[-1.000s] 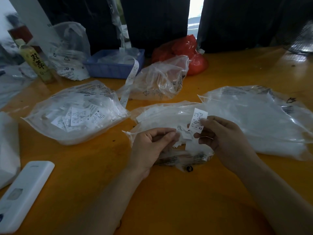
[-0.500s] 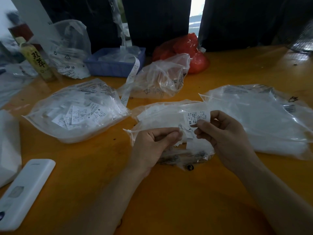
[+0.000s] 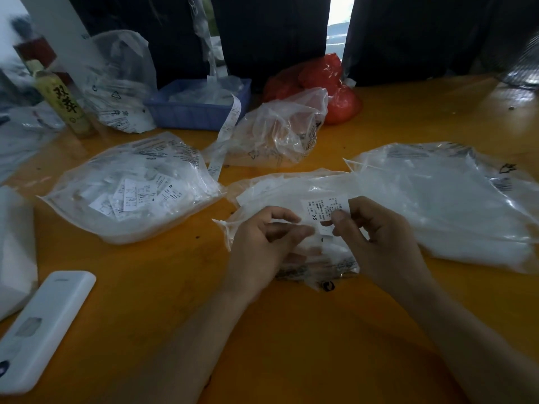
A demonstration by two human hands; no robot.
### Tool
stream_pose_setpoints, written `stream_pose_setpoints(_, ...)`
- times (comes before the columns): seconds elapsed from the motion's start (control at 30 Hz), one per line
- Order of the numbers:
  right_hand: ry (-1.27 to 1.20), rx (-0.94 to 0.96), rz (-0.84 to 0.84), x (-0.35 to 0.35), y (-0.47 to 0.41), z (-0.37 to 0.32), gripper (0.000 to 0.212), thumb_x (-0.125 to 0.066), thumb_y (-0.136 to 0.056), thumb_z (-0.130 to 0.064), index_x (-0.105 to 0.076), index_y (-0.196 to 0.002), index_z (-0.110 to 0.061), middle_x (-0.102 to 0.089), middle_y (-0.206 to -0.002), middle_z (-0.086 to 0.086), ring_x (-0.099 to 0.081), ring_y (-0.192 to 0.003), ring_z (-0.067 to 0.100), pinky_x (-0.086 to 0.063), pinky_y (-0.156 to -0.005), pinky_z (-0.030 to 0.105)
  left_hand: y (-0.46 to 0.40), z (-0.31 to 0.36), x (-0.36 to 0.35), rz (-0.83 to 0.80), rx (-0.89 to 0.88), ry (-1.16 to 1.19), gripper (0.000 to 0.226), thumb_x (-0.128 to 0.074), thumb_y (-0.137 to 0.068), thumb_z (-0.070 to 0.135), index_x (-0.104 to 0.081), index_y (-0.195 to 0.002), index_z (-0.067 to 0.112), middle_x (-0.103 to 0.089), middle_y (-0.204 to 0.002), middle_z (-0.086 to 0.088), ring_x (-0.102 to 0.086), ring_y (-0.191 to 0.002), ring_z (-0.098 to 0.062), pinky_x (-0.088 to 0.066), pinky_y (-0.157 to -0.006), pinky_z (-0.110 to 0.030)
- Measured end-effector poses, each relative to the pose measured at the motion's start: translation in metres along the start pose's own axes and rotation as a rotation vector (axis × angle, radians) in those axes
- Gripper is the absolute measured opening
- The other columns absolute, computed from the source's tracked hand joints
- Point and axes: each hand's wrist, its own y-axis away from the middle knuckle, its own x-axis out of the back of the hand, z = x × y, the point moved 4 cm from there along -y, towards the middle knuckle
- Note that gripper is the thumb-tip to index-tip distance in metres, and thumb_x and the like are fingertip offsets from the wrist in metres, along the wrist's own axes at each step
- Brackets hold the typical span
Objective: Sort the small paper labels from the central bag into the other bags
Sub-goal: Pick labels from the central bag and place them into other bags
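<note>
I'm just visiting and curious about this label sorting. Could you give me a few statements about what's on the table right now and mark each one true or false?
1. The right hand pinches a paper label printed XS. True.
2. The blue tray sits at the near edge of the table, by the person's elbows. False: it is at the far side, behind the bags.
3. The bag on the left holds many small white labels. True.
4. The left hand rests flat on the white remote. False: it is over the central bag, fingers curled; the remote lies apart, untouched.
5. A red bag lies at the far side. True.
</note>
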Motion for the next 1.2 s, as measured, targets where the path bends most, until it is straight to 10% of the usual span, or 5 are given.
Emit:
stream_pose_setpoints(1.07,0.173,0.215,-0.072,-0.0002,-0.0044,-0.0044,0.021,-0.046,-0.099,-0.038,-0.055,-0.090,-0.021,-0.057,-0.079,-0.016,-0.059,-0.077,0.005,-0.040,-0.061,0.007,-0.0001,0.0004,0.0005,-0.003,-0.100,-0.137,0.024,-0.088,-0.085,0.014,-0.079,-0.107,0.013,-0.083,-0.096,0.005,-0.079,-0.092,-0.012,-0.061,-0.081,-0.023)
stream_pose_setpoints(1.2,0.216,0.252,-0.067,-0.0017,-0.0039,-0.0021,0.026,-0.048,-0.100,-0.032,-0.061,-0.094,-0.010,-0.056,-0.079,-0.008,-0.054,-0.072,0.012,-0.041,-0.062,0.007,0.0016,0.0034,-0.0004,-0.012,-0.117,-0.125,0.030,-0.089,-0.084,0.015,-0.077,-0.103,0.034,-0.082,-0.095,0.008,-0.079,-0.091,-0.010,-0.061,-0.081,-0.021)
